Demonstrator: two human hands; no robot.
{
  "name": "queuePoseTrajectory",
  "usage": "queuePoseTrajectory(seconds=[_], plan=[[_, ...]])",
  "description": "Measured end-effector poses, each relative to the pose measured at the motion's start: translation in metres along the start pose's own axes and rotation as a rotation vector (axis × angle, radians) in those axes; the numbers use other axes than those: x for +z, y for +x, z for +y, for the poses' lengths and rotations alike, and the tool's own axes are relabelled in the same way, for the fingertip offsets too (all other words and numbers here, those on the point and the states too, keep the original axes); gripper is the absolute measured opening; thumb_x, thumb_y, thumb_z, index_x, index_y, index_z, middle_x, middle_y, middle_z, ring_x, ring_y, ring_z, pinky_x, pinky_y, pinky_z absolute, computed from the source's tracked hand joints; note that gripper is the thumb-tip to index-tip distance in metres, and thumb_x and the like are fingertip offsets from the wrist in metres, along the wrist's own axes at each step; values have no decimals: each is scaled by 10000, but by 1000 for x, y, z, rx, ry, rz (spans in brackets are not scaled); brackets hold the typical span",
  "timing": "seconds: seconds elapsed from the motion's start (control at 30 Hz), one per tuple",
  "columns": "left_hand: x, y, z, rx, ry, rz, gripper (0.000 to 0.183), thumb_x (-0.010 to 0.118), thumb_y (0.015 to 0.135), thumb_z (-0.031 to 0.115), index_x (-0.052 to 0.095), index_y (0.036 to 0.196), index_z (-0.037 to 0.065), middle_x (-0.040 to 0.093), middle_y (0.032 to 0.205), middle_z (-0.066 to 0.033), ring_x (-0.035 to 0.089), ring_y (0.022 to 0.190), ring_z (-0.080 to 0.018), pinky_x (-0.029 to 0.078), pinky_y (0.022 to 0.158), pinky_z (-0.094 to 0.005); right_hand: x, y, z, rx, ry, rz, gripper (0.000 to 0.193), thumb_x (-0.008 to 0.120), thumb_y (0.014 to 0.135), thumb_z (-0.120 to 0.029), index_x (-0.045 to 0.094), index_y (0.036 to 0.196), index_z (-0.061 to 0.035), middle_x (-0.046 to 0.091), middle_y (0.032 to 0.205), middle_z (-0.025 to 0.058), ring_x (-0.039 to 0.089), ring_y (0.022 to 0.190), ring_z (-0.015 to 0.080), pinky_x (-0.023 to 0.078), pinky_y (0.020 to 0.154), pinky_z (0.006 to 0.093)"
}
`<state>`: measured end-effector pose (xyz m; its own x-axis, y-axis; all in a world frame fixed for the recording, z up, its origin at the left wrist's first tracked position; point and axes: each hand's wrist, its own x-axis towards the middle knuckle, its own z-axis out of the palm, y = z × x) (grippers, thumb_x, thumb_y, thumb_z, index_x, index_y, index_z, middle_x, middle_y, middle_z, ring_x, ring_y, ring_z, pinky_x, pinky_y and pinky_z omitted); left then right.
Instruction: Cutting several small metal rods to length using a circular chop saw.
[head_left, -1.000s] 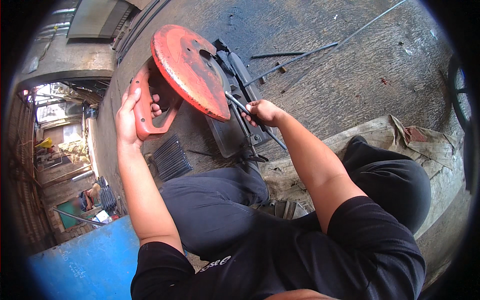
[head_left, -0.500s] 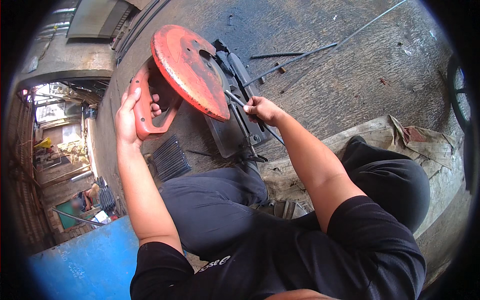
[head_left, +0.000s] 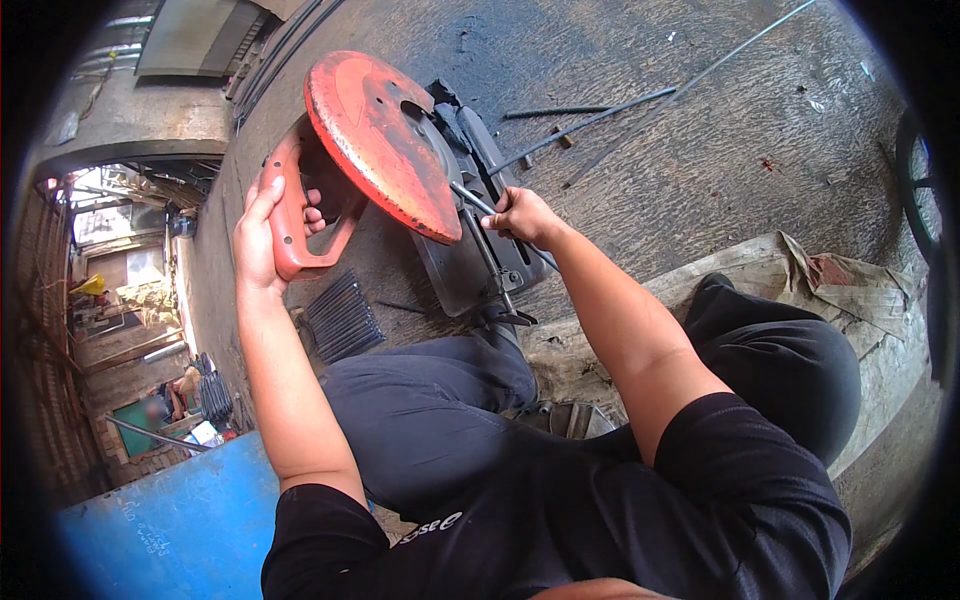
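A cut-off saw stands on the floor ahead of me, its worn orange guard raised at a tilt above the dark base. My left hand is wrapped round the saw's orange loop handle. In my right hand, closed with thumb and fingers, is a thin metal rod. One end of the rod lies by the saw's clamp, under the guard's edge; the other sticks out below my wrist. The guard covers much of the cutting disc.
Short cut rods lie bunched left of the base. Beyond the saw, a long rod and a dark bar rest on the floor. Sacking spreads beside my knee. A blue panel is at lower left; another person is farther off.
The rod in my right hand has slid slightly up and left toward the saw; its lower end sticks out less below my wrist. My left hand stays on the handle.
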<state>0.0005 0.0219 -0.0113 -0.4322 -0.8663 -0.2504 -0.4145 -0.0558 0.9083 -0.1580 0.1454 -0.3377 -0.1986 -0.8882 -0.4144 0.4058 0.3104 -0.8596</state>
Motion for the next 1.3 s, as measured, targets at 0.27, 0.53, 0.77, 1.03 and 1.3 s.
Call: queuePoseTrajectory(seconds=[0.27, 0.53, 0.77, 1.03, 1.3], plan=[[-3, 2, -2, 12, -30, -34, 526, 549, 923, 293, 390, 1353, 35, 604, 970, -176, 614, 714, -205, 556, 660, -337, -7, -7, 9, 90, 355, -165, 198, 634, 923, -206, 558, 883, -29, 612, 756, 70, 623, 623, 175, 527, 577, 317], [0, 6, -8, 126, -9, 182, 749, 632, 868, 260, 239, 1449, -4, 517, 1246, -257, 603, 1041, -310, 533, 841, -389, -31, -26, -59, -166, 464, -113, 215, 554, 968, -236, 567, 927, -26, 590, 797, 53, 588, 635, 168, 514, 612, 315], [12, -50, 19, 606, 153, 180, 350, 612, 923, 265, 598, 1153, 2, 628, 972, -71, 570, 783, -106, 480, 636, -245, 23, -109, -213, -471, 433, -329, 186, 559, 964, -210, 568, 921, -30, 606, 800, 80, 591, 665, 181, 512, 629, 319], [24, -150, 70, 637, -287, -71, 310, 546, 983, 305, 641, 1009, 11, 630, 766, -29, 497, 499, -45, 414, 384, -200, 141, -209, -266, -497, 412, -595, 311, 449, 1019, -291, 566, 1005, -3, 614, 818, 73, 600, 685, 175, 489, 660, 299], [-16, -151, 54, 746, -204, 31, 254, 662, 921, 250, 649, 833, 13, 643, 748, -16, 579, 707, -70, 454, 664, -207, 155, -228, -266, -512, -236, -453, 356, 525, 994, -309, 592, 1147, 5, 638, 919, 36, 578, 860, 105, 489, 791, 284]])
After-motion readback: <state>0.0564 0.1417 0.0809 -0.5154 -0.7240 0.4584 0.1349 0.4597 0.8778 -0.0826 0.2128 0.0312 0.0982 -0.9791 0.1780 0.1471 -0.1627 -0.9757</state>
